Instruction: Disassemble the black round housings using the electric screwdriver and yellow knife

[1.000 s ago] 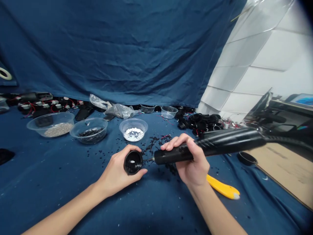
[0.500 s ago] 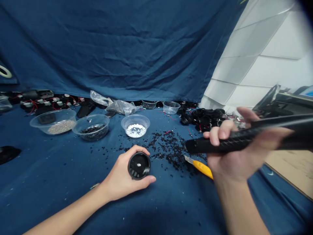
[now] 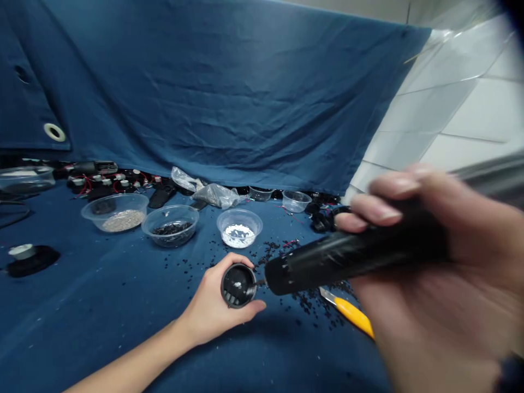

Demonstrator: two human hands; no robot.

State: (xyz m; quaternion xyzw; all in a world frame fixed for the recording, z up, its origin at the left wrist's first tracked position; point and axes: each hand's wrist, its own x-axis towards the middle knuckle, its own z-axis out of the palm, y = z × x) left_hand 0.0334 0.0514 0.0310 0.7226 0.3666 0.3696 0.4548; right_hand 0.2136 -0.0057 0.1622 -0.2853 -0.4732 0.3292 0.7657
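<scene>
Black plastic forms the cup (image 3: 238,285) that the left hand (image 3: 210,300) grips, fingers curled over its upper side and thumb below, mouth facing the camera. The right hand (image 3: 429,305), blurred, is wrapped around a dark driver (image 3: 315,265); its bit (image 3: 261,282) points at the cup's right side, contact unclear. A yellow cutter (image 3: 354,316) lies on the blue cloth (image 3: 123,316) near scattered black specks (image 3: 309,307). Beyond the cup stands a clear tub (image 3: 224,226) of white pieces.
</scene>
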